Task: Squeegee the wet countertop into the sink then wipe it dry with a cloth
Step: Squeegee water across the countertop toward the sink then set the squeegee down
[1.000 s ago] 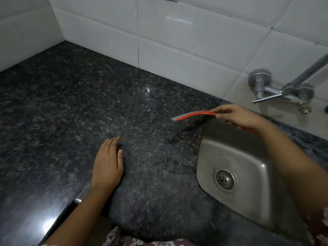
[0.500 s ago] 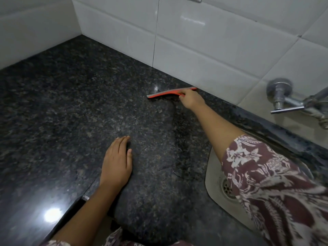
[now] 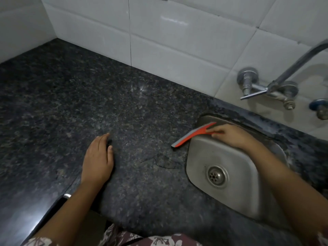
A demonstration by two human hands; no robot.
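Gripping one squeegee (image 3: pixel 192 135), right hand (image 3: pixel 229 136), left hand (image 3: pixel 98 159) flat, one sink (image 3: pixel 236 167)

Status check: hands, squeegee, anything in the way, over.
Right hand grips squeegee, blade over rim of sink. Left hand flat on countertop. Nothing blocking the sink.

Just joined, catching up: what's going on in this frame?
A person is squeegeeing a dark stone countertop toward the sink. The right hand grips the red squeegee by its handle. Its blade lies across the sink's left rim, with one end over the countertop. The left hand rests flat on the countertop, holding nothing. No cloth is in view, so the drying wipe has not begun.
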